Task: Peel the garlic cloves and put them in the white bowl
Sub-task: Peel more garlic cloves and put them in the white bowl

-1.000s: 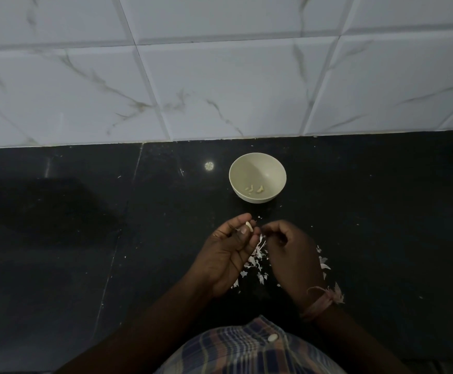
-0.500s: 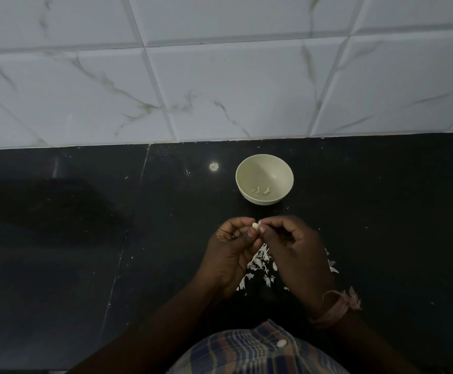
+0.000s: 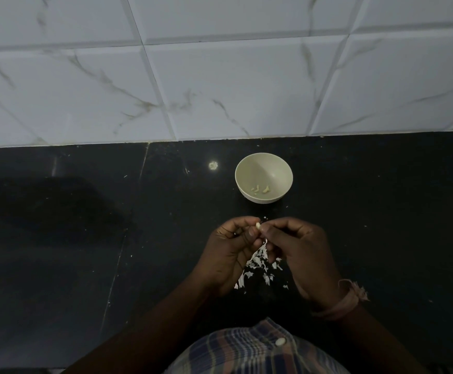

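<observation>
Both hands' fingers, left hand (image 3: pixel 232 249) and right hand (image 3: pixel 298 252), were clamped on one garlic clove (image 3: pixel 258 225). Small and likely slippery, it could have dropped among the peels (image 3: pixel 257 268) short of the white bowl (image 3: pixel 263 177).

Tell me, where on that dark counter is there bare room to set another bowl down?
The black counter lies bare left of the left hand, and again right of the white bowl and the right hand. It is crowded near the hands: garlic peels litter the counter there, below the garlic clove.

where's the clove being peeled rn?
Head view, center: the garlic clove is pinched between the left hand and right hand, above the peel scraps, just in front of the white bowl.
</observation>
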A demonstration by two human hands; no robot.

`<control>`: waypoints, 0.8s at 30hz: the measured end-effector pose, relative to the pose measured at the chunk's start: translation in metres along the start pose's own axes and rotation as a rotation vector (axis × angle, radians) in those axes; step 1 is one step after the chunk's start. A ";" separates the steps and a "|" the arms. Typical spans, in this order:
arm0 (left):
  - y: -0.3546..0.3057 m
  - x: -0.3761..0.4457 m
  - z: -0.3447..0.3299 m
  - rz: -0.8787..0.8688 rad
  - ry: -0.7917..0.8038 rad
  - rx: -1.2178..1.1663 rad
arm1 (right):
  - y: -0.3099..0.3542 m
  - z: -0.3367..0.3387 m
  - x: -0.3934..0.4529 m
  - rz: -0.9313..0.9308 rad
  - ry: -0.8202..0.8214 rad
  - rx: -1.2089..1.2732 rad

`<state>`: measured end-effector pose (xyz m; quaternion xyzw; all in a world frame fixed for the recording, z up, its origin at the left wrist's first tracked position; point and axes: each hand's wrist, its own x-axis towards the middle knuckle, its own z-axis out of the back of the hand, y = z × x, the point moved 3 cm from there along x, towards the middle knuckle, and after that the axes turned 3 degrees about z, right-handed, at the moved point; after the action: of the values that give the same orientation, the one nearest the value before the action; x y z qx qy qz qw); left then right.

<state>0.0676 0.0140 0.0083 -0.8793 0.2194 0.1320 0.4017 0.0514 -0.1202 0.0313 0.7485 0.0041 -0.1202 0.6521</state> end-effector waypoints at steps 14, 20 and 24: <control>0.003 -0.002 0.002 0.163 0.002 -0.299 | 0.000 0.006 0.002 0.130 -0.108 -0.411; 0.004 0.000 0.003 0.169 -0.007 -0.309 | 0.004 0.006 -0.003 0.261 -0.084 -0.717; 0.005 0.003 0.007 0.133 -0.028 -0.285 | 0.012 0.004 -0.005 0.341 -0.104 -0.679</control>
<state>0.0671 0.0157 -0.0003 -0.9089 0.2506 0.2003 0.2664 0.0476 -0.1252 0.0433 0.4726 -0.1143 -0.0397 0.8730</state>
